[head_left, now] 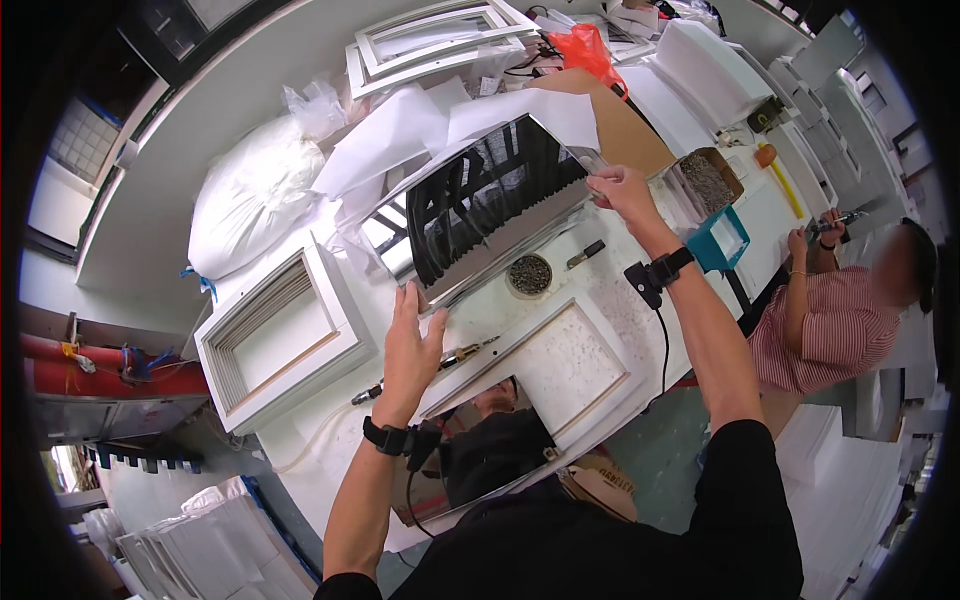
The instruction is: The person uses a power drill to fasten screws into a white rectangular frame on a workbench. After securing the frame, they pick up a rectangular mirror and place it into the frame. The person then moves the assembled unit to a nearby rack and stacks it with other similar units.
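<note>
A mirror panel (490, 200), reflecting dark ceiling shapes, lies tilted across the middle of the white table (475, 335). My left hand (410, 345) is at its lower left corner, fingers long and thumb on the other side of the corner. At the right end, my right hand (625, 200) pinches the edge. Just below the panel sit a round tub of small screws (529, 275) and a small dark-handled tool (585, 254). Beside my left hand lies a power screwdriver (460, 355) with a hose. Nearest me is a white frame (610, 345), partly covered by another mirror (495, 450).
Stacked white frames (350, 345) stand at the left, more frames (440, 40) at the back. A white sack (250, 195) is behind them. To the right are a cardboard box of screws (708, 175), a teal bin (718, 240) and a yellow-handled hammer (782, 180). A co-worker (830, 320) works at the right.
</note>
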